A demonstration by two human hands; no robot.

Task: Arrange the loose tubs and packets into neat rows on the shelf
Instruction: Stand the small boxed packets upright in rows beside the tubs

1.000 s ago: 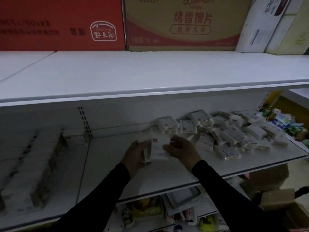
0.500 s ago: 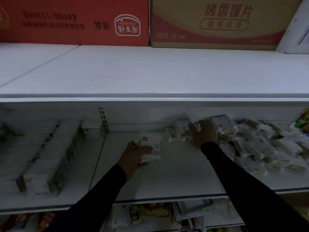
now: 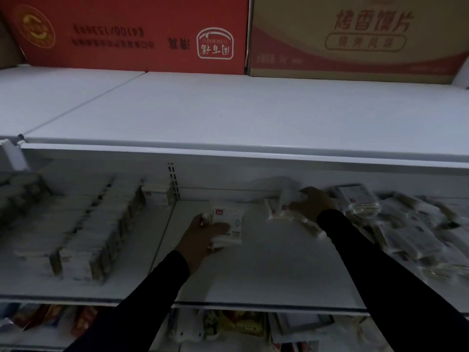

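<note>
Left hand grips small stack of packets, frame centre, on the shelf. Right hand reaches into loose pile at right, fingers on a blurred packet; grip can't tell. Advice: lift one packet only, square it onto stack, then carry to finished rows at left.

- Dim, cool light — whites read bluish-grey.
- White metal shelving unit; slotted upright in the back panel.
- Upper shelf board runs the full width, with a seam at left.
- Red carton on it, print upside down; tan carton just beside it, on the right.
- Lower tier shows under the front edge — contents blurred.
</note>
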